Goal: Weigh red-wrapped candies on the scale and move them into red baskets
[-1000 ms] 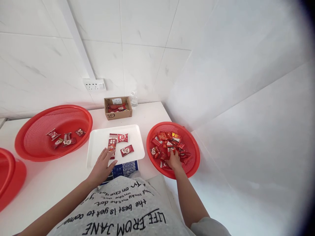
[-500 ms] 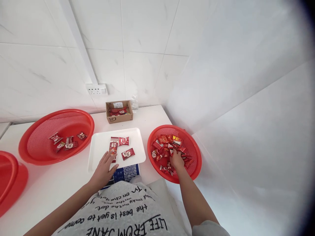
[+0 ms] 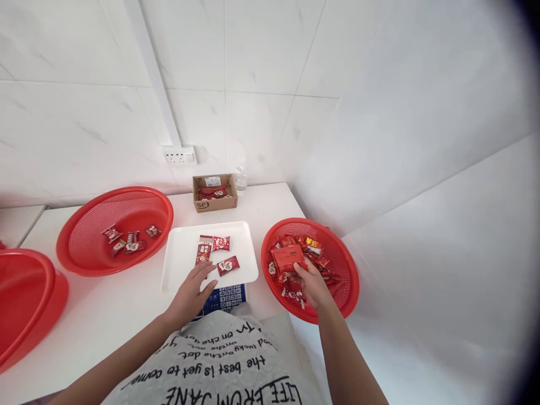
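Observation:
Over the right red basket (image 3: 352, 264), my right hand (image 3: 313, 283) pinches a flat red packet (image 3: 288, 257) by its near right corner. Below the packet, several small red wrapped snacks (image 3: 314, 246) lie heaped in that basket. My left hand (image 3: 192, 291) is open, fingers stretched over the near edge of a white tray (image 3: 179, 247). Its fingertips are by a long red packet (image 3: 203, 248); whether they touch it I cannot tell. Two smaller red packets, one pillow-shaped (image 3: 221, 243) and one darker (image 3: 228, 265), also lie on the tray.
A scale with a blue keypad (image 3: 230, 297) shows under the tray's near edge. Behind stands a cardboard box (image 3: 216, 203) of packets beside clear plastic (image 3: 241, 179). Left are a red basket (image 3: 71, 247) with several snacks and another red basket (image 3: 54, 304). A wall closes the right side.
My right hand has come up out of the heap, now with the flat red packet in its fingers. My left hand stays at the tray. The view has shifted slightly left.

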A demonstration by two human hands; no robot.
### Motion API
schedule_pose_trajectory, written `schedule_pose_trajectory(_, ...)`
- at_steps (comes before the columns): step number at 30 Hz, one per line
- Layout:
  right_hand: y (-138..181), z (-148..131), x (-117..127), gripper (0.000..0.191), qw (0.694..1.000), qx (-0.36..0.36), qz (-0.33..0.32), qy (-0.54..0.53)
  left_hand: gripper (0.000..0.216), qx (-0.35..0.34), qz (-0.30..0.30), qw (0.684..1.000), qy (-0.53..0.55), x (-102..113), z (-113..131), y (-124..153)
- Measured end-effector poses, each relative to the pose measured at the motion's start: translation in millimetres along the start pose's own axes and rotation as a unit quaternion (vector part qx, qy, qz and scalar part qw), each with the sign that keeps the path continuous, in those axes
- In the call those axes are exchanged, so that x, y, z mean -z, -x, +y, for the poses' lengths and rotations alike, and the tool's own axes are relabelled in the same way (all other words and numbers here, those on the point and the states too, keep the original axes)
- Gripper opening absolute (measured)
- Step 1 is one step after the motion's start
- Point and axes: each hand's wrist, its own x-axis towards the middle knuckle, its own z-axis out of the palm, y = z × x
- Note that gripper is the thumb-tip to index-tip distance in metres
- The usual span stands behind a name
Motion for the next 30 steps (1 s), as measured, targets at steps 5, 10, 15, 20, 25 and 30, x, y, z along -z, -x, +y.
schedule_pose_trajectory(5,27,4,-60,0.042,0.984,-0.011,-0.175,0.001,0.046,0.089,-0.149,0.966,0.193,2,33,-2)
schedule_pose_trajectory(10,37,23,-100,0.043,0.959,0.0,-0.266,0.096,0.045,0.102,-0.219,0.89,0.386,-5,33,1)
schedule_pose_trajectory(15,34,37,-112,0.049,0.959,-0.018,-0.231,0.166,0.041,0.11,-0.187,0.902,0.374,-5,24,6)
schedule_pose_trajectory(20,35,40,-112,0.047,0.956,0.016,-0.223,0.192,0.042,0.135,-0.197,0.905,0.353,-2,24,8)
schedule_pose_trajectory(25,38,42,-114,0.043,0.951,0.063,-0.22,0.206,0.042,0.136,-0.22,0.908,0.33,0,29,8)
schedule_pose_trajectory(30,37,44,-116,0.041,0.953,0.084,-0.209,0.205,0.042,0.109,-0.2,0.917,0.327,0,32,7)
